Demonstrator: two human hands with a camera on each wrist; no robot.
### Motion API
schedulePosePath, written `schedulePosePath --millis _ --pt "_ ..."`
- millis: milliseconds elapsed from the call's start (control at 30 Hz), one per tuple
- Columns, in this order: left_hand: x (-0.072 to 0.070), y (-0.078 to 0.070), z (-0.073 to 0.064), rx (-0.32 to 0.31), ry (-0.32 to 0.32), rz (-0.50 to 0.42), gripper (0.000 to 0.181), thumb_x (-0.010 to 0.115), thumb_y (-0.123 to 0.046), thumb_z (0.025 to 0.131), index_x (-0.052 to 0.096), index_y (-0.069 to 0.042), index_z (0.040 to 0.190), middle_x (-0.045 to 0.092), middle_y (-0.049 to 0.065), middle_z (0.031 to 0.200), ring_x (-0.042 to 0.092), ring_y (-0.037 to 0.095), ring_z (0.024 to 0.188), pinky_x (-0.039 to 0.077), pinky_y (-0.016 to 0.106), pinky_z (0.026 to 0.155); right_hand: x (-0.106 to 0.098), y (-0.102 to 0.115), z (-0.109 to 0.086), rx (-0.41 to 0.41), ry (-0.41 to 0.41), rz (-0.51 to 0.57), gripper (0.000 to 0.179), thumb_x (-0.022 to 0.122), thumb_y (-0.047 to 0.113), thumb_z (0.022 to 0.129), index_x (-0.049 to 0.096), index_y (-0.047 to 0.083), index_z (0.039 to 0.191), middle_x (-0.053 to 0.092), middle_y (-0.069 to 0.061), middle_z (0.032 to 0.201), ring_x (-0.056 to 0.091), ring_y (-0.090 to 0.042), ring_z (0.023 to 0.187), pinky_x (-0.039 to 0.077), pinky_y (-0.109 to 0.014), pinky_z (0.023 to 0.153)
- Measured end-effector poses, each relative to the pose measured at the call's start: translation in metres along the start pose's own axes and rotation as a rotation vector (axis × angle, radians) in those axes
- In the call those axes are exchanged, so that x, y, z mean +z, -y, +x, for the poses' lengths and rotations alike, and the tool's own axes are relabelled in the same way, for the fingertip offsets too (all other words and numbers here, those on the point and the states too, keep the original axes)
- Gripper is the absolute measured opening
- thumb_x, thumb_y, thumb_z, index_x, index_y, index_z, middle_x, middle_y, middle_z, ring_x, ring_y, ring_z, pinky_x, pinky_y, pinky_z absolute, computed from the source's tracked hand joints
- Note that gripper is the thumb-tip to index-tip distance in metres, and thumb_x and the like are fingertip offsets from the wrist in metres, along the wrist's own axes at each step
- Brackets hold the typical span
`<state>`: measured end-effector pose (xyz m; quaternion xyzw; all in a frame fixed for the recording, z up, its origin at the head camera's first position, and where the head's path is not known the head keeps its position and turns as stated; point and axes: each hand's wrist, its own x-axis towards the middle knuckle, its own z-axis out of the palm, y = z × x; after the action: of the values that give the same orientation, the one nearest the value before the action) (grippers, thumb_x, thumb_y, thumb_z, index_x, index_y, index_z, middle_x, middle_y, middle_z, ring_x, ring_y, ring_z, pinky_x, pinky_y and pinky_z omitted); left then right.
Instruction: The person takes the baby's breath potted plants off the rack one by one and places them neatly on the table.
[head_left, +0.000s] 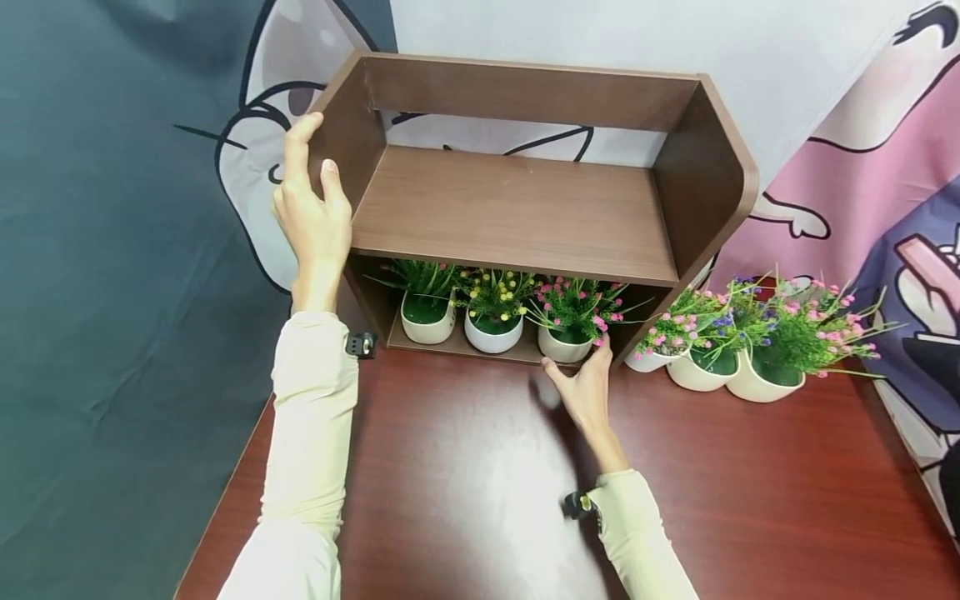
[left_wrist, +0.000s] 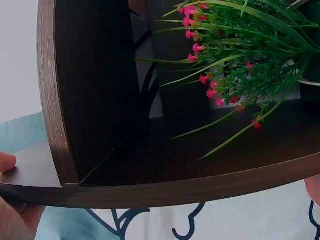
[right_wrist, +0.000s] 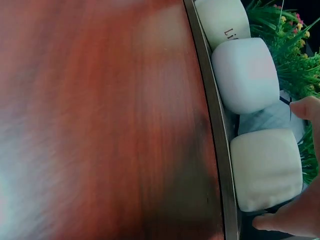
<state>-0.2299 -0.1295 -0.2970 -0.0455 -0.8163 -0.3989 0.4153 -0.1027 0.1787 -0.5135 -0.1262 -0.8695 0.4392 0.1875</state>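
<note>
Three potted plants [head_left: 493, 336] are standing in the shelf unit [head_left: 517, 200], the right hand [head_left: 588, 392] is straddling one with wide-spread fingers [right_wrist: 309, 108], contact unclear, three outside pots [head_left: 697, 373] are apparently remaining right of those fingers, and the left hand [head_left: 315, 221] is gripping the side panel [head_left: 348, 125].

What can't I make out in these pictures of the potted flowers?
Lettering on the topmost cream pot, right wrist view: its end is hidden behind the white pot.
Right hand, right wrist view: partly cut off by right edge.
Left hand, left wrist view: mostly cut off by left edge.
Lower compartment, head view: its back is mostly hidden by shelf board and flowers.
</note>
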Motion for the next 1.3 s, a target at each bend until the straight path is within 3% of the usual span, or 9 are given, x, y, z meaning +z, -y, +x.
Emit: schedulePosePath --millis 200,333,500,600,833,1167,1300 --pt "0.005 -0.003 0.000 0.015 -0.033 -0.021 0.040 0.047 -0.007 0.092 0.055 -0.023 0.128 0.053 -0.019 0.127 0.029 0.021 0.055 0.024 0.029 0.062 0.011 -0.004 0.020 0.007 -0.068 -0.085 0.090 0.078 0.040 0.067 0.037 -0.006 0.133 0.038 -0.027 0.127 0.041 -0.038 0.114 0.037 -0.049 0.093" --pt "0.006 -0.004 -0.001 0.021 -0.004 -0.023 0.040 0.046 -0.008 0.092 0.053 -0.022 0.130 0.052 -0.018 0.129 0.029 0.021 0.054 0.023 0.028 0.061 0.012 -0.008 0.027 0.069 -0.086 -0.148 0.078 0.078 0.042 0.065 0.050 -0.004 0.121 0.044 -0.024 0.116 0.045 -0.038 0.104 0.041 -0.053 0.082" --pt "0.005 -0.005 0.001 0.010 0.019 -0.007 0.042 0.045 -0.008 0.093 0.052 -0.024 0.131 0.051 -0.020 0.130 0.030 0.021 0.054 0.024 0.027 0.060 0.009 -0.007 0.031 0.056 -0.094 -0.142 0.062 0.078 0.034 0.066 0.058 -0.005 0.110 0.054 -0.023 0.104 0.051 -0.039 0.098 0.041 -0.052 0.080" --pt "0.005 -0.004 0.000 0.019 0.020 -0.004 0.041 0.047 -0.007 0.092 0.052 -0.022 0.130 0.052 -0.017 0.130 0.029 0.020 0.053 0.023 0.028 0.058 0.007 -0.008 0.029 0.058 -0.096 -0.117 0.061 0.079 0.030 0.065 0.058 -0.004 0.111 0.057 -0.023 0.102 0.053 -0.039 0.096 0.041 -0.050 0.081" --pt "0.001 -0.004 -0.001 -0.045 0.044 0.024 0.042 0.047 -0.009 0.093 0.051 -0.027 0.131 0.053 -0.018 0.128 0.028 0.020 0.053 0.023 0.026 0.059 0.001 -0.008 0.013 0.046 -0.089 -0.092 0.063 0.082 0.029 0.063 0.057 -0.005 0.111 0.058 -0.024 0.101 0.054 -0.039 0.093 0.041 -0.047 0.081" --pt "-0.005 -0.001 -0.002 -0.035 0.045 0.031 0.044 0.050 -0.007 0.092 0.050 -0.027 0.131 0.052 -0.019 0.129 0.037 0.024 0.059 0.026 0.027 0.061 -0.015 -0.008 -0.006 0.095 -0.047 -0.088 0.076 0.083 0.035 0.062 0.053 -0.006 0.119 0.059 -0.025 0.104 0.054 -0.038 0.097 0.039 -0.045 0.086" --pt "-0.006 -0.001 0.000 -0.021 0.049 0.034 0.044 0.050 -0.007 0.092 0.049 -0.026 0.132 0.054 -0.017 0.128 0.037 0.026 0.058 0.025 0.028 0.060 -0.025 -0.006 -0.015 0.132 -0.024 -0.083 0.074 0.084 0.033 0.062 0.052 -0.008 0.115 0.058 -0.025 0.104 0.054 -0.039 0.097 0.040 -0.046 0.087"
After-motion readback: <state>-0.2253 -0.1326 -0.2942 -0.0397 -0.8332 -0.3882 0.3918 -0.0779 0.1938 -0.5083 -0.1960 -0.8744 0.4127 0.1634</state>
